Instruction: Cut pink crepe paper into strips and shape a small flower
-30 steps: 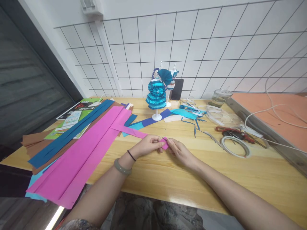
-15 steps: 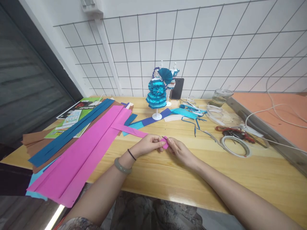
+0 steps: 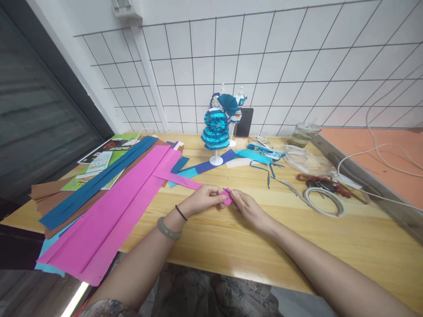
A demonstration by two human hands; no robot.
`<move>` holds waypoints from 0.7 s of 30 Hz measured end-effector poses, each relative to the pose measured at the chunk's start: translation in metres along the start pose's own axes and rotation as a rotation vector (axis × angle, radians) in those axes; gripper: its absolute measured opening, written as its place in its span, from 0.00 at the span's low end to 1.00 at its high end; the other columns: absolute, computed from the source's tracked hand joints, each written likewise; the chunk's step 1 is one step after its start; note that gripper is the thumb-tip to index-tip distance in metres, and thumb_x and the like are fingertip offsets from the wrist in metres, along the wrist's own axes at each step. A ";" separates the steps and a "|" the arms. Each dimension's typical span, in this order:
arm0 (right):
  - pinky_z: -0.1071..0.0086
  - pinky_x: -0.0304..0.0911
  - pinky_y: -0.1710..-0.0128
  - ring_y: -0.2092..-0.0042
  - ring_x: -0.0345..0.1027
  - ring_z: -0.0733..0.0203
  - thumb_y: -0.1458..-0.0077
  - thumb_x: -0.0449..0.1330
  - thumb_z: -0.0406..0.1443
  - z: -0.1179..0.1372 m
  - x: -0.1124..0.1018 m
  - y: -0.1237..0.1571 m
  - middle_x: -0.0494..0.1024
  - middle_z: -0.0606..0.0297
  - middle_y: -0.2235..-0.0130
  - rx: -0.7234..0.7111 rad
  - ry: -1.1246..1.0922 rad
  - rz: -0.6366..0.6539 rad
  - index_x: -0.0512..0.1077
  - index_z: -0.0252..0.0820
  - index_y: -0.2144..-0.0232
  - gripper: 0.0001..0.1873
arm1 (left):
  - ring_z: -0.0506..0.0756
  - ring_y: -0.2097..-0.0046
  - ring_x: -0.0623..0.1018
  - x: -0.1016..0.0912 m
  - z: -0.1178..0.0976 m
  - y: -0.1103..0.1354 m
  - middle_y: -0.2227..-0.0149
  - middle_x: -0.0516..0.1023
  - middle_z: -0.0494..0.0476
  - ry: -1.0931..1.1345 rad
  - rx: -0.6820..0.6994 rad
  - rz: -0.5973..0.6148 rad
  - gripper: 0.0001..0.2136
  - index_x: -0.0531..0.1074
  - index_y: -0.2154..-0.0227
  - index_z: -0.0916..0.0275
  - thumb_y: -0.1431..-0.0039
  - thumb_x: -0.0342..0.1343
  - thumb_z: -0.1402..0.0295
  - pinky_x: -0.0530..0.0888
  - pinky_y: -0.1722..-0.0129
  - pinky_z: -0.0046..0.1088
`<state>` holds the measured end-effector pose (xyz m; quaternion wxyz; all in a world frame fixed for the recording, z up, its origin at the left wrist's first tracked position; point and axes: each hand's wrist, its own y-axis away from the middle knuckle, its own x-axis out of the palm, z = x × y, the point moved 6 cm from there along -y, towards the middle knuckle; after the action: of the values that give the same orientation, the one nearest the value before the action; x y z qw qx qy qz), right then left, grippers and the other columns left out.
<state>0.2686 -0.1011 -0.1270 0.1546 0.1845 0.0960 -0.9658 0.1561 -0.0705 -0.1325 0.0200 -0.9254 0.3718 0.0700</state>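
My left hand (image 3: 210, 198) is closed in a pinch on a pink paper strip (image 3: 185, 181), which runs back to the left onto the larger pink sheets. Between the hands shows the short end of the strip, a small pink piece. My right hand (image 3: 246, 205) pinches that end from the other side, fingertips pressed together. A thin dark pointed tip (image 3: 226, 190) sticks out over the pink paper by the right fingertips; the rest of it is hidden. Behind the hands stands a miniature dress form (image 3: 216, 127) in pleated teal paper, with another behind it.
Long pink sheets (image 3: 125, 209), a blue sheet (image 3: 99, 180) and brown ones lie at left over a green booklet (image 3: 124, 143). Blue scraps (image 3: 254, 155), a tape roll (image 3: 342, 207), a glass jar (image 3: 302, 136) and cables are at right. A phone (image 3: 244, 122) leans on the wall.
Almost nothing differs. Both hands stay in the same place on the pink strip, with only a very slight shift at the right fingertips.
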 end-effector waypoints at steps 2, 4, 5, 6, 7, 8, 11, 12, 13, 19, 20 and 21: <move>0.72 0.52 0.74 0.77 0.49 0.68 0.40 0.40 0.47 -0.001 0.000 0.000 0.55 0.72 0.79 -0.002 0.003 0.001 0.61 0.40 0.76 0.22 | 0.50 0.71 0.72 0.000 -0.001 0.000 0.75 0.74 0.56 -0.002 0.001 0.001 0.15 0.69 0.76 0.67 0.48 0.54 0.57 0.67 0.66 0.27; 0.73 0.52 0.74 0.76 0.50 0.67 0.40 0.40 0.47 -0.001 0.000 0.000 0.56 0.71 0.79 -0.012 0.008 0.003 0.63 0.40 0.75 0.22 | 0.49 0.71 0.72 0.000 -0.002 0.001 0.76 0.74 0.56 -0.006 0.001 0.000 0.15 0.69 0.77 0.67 0.48 0.54 0.57 0.67 0.66 0.27; 0.73 0.52 0.74 0.76 0.50 0.67 0.40 0.39 0.47 0.000 0.000 0.000 0.57 0.71 0.79 -0.017 0.012 0.003 0.63 0.40 0.75 0.22 | 0.49 0.71 0.72 0.000 -0.002 0.001 0.76 0.73 0.56 -0.008 -0.002 -0.001 0.15 0.69 0.77 0.67 0.49 0.54 0.57 0.67 0.66 0.27; 0.72 0.53 0.74 0.76 0.50 0.67 0.40 0.39 0.47 0.000 0.000 0.000 0.57 0.71 0.79 -0.021 0.015 0.002 0.63 0.40 0.75 0.23 | 0.49 0.71 0.72 0.000 -0.003 0.001 0.76 0.73 0.55 -0.010 -0.005 -0.003 0.15 0.69 0.76 0.67 0.49 0.54 0.57 0.67 0.66 0.26; 0.72 0.53 0.74 0.76 0.51 0.67 0.40 0.39 0.47 0.000 0.000 0.000 0.58 0.70 0.78 -0.022 0.018 -0.002 0.63 0.39 0.75 0.23 | 0.50 0.71 0.72 0.000 -0.003 0.001 0.76 0.73 0.55 -0.012 -0.008 -0.004 0.15 0.69 0.76 0.67 0.49 0.54 0.57 0.67 0.66 0.26; 0.72 0.53 0.74 0.76 0.51 0.67 0.40 0.39 0.47 0.001 -0.001 0.000 0.58 0.70 0.78 -0.021 0.021 -0.006 0.63 0.40 0.75 0.23 | 0.50 0.71 0.72 0.000 -0.003 0.001 0.76 0.73 0.56 -0.013 -0.009 -0.003 0.15 0.69 0.76 0.67 0.49 0.54 0.57 0.67 0.66 0.27; 0.72 0.53 0.73 0.76 0.52 0.66 0.40 0.40 0.47 0.002 -0.001 0.000 0.58 0.70 0.78 -0.011 0.025 -0.007 0.63 0.40 0.75 0.23 | 0.50 0.71 0.72 0.001 -0.004 0.001 0.75 0.74 0.56 -0.014 -0.003 0.001 0.15 0.69 0.77 0.67 0.48 0.53 0.58 0.68 0.66 0.27; 0.72 0.54 0.73 0.76 0.52 0.66 0.40 0.40 0.48 0.002 -0.001 0.000 0.58 0.70 0.79 -0.007 0.025 -0.004 0.63 0.40 0.76 0.23 | 0.50 0.71 0.72 0.001 -0.004 0.001 0.75 0.74 0.56 -0.015 -0.002 0.002 0.15 0.69 0.77 0.67 0.48 0.53 0.58 0.68 0.66 0.27; 0.72 0.54 0.73 0.76 0.52 0.66 0.40 0.40 0.48 0.002 -0.001 0.000 0.58 0.70 0.79 -0.004 0.022 -0.003 0.63 0.40 0.76 0.23 | 0.50 0.71 0.72 0.001 -0.004 0.001 0.75 0.74 0.56 -0.016 -0.002 0.001 0.15 0.69 0.77 0.67 0.48 0.54 0.58 0.68 0.66 0.27; 0.72 0.53 0.72 0.75 0.53 0.66 0.40 0.39 0.48 0.000 0.000 0.000 0.60 0.69 0.77 -0.014 0.013 -0.009 0.62 0.40 0.76 0.23 | 0.50 0.71 0.72 0.000 -0.003 0.001 0.75 0.74 0.56 -0.016 0.010 0.002 0.15 0.69 0.76 0.67 0.48 0.53 0.58 0.67 0.65 0.27; 0.72 0.53 0.71 0.74 0.54 0.66 0.40 0.39 0.48 0.000 0.000 0.000 0.61 0.69 0.77 -0.017 0.012 -0.008 0.62 0.40 0.75 0.23 | 0.50 0.71 0.72 0.001 -0.003 0.001 0.75 0.74 0.56 -0.017 0.012 0.003 0.15 0.69 0.76 0.67 0.47 0.53 0.58 0.67 0.65 0.27; 0.72 0.53 0.71 0.74 0.54 0.66 0.40 0.39 0.47 0.000 0.000 0.000 0.61 0.69 0.76 -0.019 0.011 -0.007 0.63 0.40 0.75 0.23 | 0.50 0.70 0.72 0.001 -0.003 0.001 0.75 0.74 0.56 -0.020 0.015 0.005 0.15 0.70 0.76 0.67 0.47 0.53 0.58 0.67 0.65 0.27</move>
<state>0.2683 -0.1012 -0.1269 0.1526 0.1879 0.1068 -0.9644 0.1564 -0.0719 -0.1296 0.0306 -0.9236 0.3745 0.0762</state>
